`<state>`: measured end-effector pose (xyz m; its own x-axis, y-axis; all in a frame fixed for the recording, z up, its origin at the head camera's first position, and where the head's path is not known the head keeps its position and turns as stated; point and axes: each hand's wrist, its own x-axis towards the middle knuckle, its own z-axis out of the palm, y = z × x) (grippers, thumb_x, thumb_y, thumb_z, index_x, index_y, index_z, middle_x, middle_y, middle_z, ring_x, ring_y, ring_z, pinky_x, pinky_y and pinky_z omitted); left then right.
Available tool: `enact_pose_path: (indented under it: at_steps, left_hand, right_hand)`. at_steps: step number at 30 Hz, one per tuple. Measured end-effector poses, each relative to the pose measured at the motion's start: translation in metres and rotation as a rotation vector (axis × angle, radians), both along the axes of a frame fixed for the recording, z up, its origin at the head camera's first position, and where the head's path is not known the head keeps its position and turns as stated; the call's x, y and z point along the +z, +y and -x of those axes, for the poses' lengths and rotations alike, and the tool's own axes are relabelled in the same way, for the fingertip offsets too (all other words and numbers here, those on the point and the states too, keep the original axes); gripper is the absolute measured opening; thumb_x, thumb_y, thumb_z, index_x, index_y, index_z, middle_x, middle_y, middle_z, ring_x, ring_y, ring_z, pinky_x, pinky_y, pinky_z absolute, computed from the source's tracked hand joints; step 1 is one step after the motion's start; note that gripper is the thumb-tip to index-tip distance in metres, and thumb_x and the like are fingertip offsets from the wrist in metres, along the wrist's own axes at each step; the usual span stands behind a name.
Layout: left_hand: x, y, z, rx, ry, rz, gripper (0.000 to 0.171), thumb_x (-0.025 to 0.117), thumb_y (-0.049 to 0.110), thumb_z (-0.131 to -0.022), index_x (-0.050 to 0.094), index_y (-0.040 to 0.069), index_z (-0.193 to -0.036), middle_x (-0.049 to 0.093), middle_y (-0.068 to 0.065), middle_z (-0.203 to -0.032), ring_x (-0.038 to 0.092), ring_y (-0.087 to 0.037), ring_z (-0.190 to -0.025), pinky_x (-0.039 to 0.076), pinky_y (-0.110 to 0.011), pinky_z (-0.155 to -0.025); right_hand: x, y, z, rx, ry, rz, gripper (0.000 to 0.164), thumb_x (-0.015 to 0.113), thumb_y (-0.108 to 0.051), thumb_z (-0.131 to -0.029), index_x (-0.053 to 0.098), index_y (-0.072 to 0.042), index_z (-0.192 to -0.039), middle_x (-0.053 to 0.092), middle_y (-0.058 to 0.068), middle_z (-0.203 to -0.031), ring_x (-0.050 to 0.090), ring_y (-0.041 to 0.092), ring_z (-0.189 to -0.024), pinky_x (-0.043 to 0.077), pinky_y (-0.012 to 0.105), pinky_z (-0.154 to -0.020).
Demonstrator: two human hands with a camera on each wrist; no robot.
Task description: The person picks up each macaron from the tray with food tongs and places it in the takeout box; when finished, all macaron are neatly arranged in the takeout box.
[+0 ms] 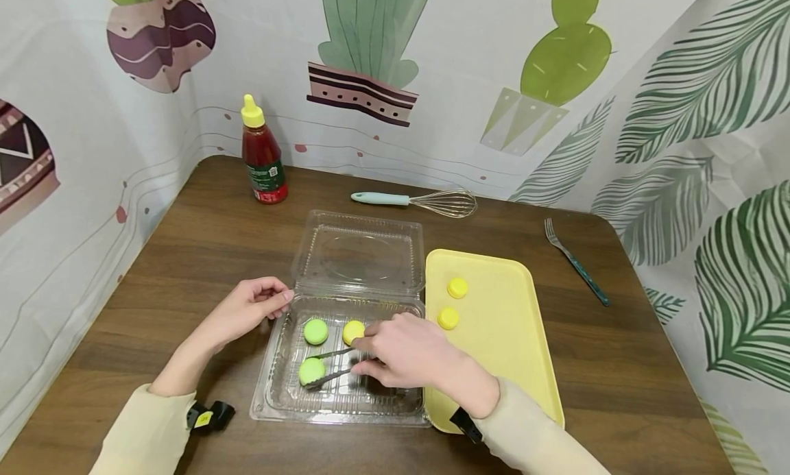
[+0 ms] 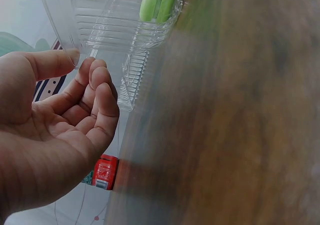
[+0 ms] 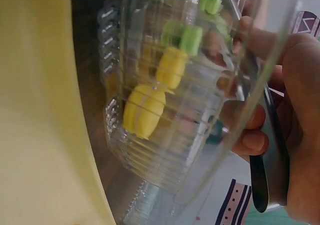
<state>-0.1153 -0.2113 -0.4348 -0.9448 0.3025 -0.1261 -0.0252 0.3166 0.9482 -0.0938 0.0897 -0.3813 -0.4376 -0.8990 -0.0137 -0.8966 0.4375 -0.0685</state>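
My left hand (image 1: 249, 309) pinches the left rim of a clear plastic box (image 1: 345, 417) near its hinge, thumb against fingertips; the left wrist view shows this grip on the rim. My right hand (image 1: 410, 351) holds dark-tipped metal tongs (image 3: 270, 155) over the box. The tong arms reach either side of the nearer green macaron (image 1: 311, 371), which sits inside; whether they squeeze it I cannot tell. Behind it lies another green macaron (image 1: 316, 331), with a yellow macaron (image 1: 354, 332) to its right. A second yellow macaron (image 3: 145, 110) shows in the right wrist view, hidden in the head view.
The box's open lid (image 1: 361, 256) lies back. On the right, a yellow tray (image 1: 494, 365) bears two yellow macarons (image 1: 457, 287). Farther back are a red sauce bottle (image 1: 264, 156), a whisk (image 1: 413, 201) and, at the right, a fork (image 1: 577, 262). Patterned cloth hangs behind the table.
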Motion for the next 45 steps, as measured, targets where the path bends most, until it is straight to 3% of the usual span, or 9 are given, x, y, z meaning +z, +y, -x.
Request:
enact_pose_path:
  at_steps: [14, 24, 31, 38, 45]
  left_hand:
    - [-0.0003, -0.0003, 0.0002, -0.004, -0.005, 0.002, 0.023, 0.062, 0.019, -0.1, 0.063, -0.004, -0.101, 0.061, -0.009, -0.082, 0.057, -0.018, -0.074, 0.049, -0.031, -0.057]
    - [0.0007, -0.0003, 0.0001, -0.002, -0.004, 0.005, 0.023, 0.062, 0.019, -0.1, 0.064, -0.003, -0.102, 0.062, -0.01, -0.083, 0.057, -0.019, -0.075, 0.05, -0.031, -0.058]
    - [0.0007, -0.0003, 0.0001, 0.0, -0.003, 0.011, 0.023, 0.062, 0.02, -0.1, 0.064, -0.003, -0.101, 0.062, -0.01, -0.083, 0.057, -0.019, -0.075, 0.05, -0.032, -0.058]
    - [0.0008, -0.0004, 0.0002, 0.003, -0.005, 0.017, 0.023, 0.062, 0.02, -0.1, 0.063, -0.003, -0.102, 0.062, -0.009, -0.082, 0.057, -0.019, -0.075, 0.05, -0.032, -0.057]
    - [0.001, -0.0001, 0.0001, 0.003, 0.0, 0.018, 0.024, 0.062, 0.02, -0.1, 0.064, -0.004, -0.101, 0.062, -0.009, -0.082, 0.057, -0.019, -0.074, 0.05, -0.032, -0.057]
  right_hand:
    - [-0.0063, -0.0059, -0.0007, -0.003, -0.007, -0.068, 0.031, 0.058, -0.048, -0.099, 0.068, -0.02, -0.091, 0.055, -0.012, -0.071, 0.042, 0.0, -0.052, 0.033, 0.014, -0.045]
    - [-0.008, -0.0063, -0.0006, -0.011, -0.007, -0.057, 0.031, 0.06, -0.05, -0.097, 0.07, -0.02, -0.093, 0.055, -0.012, -0.071, 0.041, -0.001, -0.052, 0.033, 0.014, -0.044]
    - [-0.0081, -0.0055, 0.0001, -0.029, -0.008, -0.054, 0.037, 0.062, -0.053, -0.095, 0.073, -0.019, -0.105, 0.058, -0.011, -0.075, 0.04, -0.001, -0.051, 0.032, 0.013, -0.044]
    - [-0.0079, -0.0047, 0.0006, -0.032, -0.006, -0.046, 0.037, 0.063, -0.054, -0.093, 0.071, -0.02, -0.103, 0.061, -0.011, -0.079, 0.041, 0.0, -0.051, 0.032, 0.014, -0.043]
    - [-0.0059, -0.0026, 0.0006, -0.058, -0.052, -0.038, 0.044, 0.063, -0.055, -0.093, 0.071, -0.018, -0.115, 0.066, -0.009, -0.086, 0.04, -0.001, -0.05, 0.032, 0.014, -0.043]
